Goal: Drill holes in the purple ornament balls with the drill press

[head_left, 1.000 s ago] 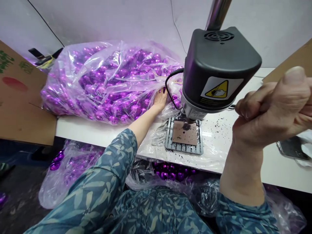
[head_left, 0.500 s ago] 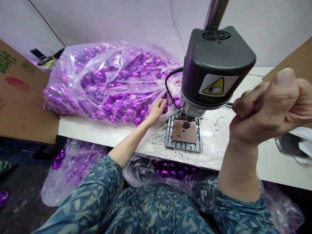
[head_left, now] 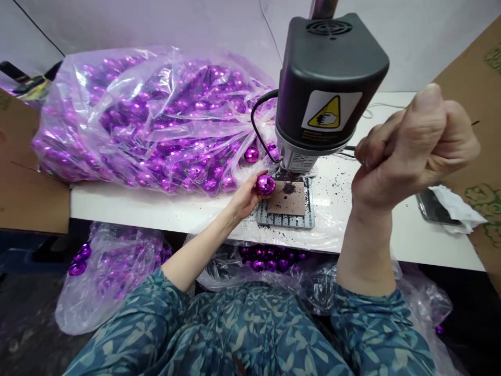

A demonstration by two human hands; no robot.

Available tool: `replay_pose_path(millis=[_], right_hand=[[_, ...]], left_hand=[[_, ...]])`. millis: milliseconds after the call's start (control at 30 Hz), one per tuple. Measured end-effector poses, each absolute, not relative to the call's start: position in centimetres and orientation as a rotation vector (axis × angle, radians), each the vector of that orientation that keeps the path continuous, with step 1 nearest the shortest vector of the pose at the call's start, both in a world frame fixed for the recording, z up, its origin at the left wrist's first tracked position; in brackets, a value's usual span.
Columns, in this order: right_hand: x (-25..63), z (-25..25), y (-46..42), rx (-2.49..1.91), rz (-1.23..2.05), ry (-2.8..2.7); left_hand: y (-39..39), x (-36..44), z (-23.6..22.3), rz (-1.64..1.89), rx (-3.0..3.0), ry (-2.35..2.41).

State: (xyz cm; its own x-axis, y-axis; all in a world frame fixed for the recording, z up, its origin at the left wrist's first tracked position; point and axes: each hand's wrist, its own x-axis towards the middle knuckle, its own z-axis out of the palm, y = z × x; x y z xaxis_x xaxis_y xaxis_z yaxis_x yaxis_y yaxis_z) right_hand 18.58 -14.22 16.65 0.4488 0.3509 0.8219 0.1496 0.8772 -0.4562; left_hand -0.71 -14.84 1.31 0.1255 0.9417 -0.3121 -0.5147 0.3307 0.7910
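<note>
In the head view, my left hand [head_left: 248,197] pinches a shiny purple faceted ball [head_left: 266,184] at the left edge of the metal base plate [head_left: 287,221]. A brown square board [head_left: 291,204] with a dark hole and dark shavings lies on that plate. Above it hangs the black head of a bench drill press [head_left: 332,68], its lower tip partly hidden. My right hand [head_left: 415,146] is closed in a fist at the right of the drill, around its lever [head_left: 349,148]; most of the lever is hidden by the fingers.
A large clear bag [head_left: 156,120] of purple balls lies on the white table [head_left: 117,206], a loose purple ball [head_left: 251,154] at its mouth. Open bags of balls hang below the front edge. Cardboard boxes [head_left: 33,172] flank both sides. A phone [head_left: 434,208] lies right, partly under tissue.
My left hand has come away from the bag's mouth toward the base plate, with a purple ball now showing in its fingers. My right hand stays closed at the lever. The view has shifted.
</note>
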Motion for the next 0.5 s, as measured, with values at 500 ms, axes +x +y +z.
replay_pose_path(millis=[500], right_hand=[[18.0, 17.0, -15.5, -0.619, 0.092, -1.136]], left_hand=[[-14.1, 0.4, -3.4, 1.24, 1.368, 0.976]])
